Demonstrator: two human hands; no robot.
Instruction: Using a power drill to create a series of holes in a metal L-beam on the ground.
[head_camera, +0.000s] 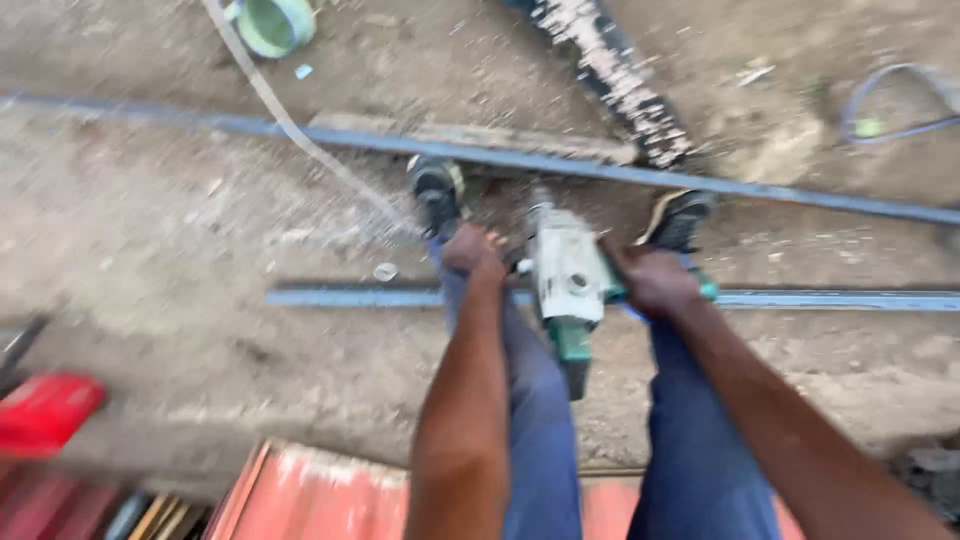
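Drill (568, 290), grey and green, held low between the knees over the nearer steel bar (340, 297) on the dirt. Right hand (655, 282) wrapped tight round the side handle; left hand (473, 250) closed at the opposite side, exact grip blurred. Probably heavy, rigid, nose-weighted: best gripped two-handed at both handles.

Motion-blurred tool (568, 285) — tip hidden (red box (45, 410) cropped).
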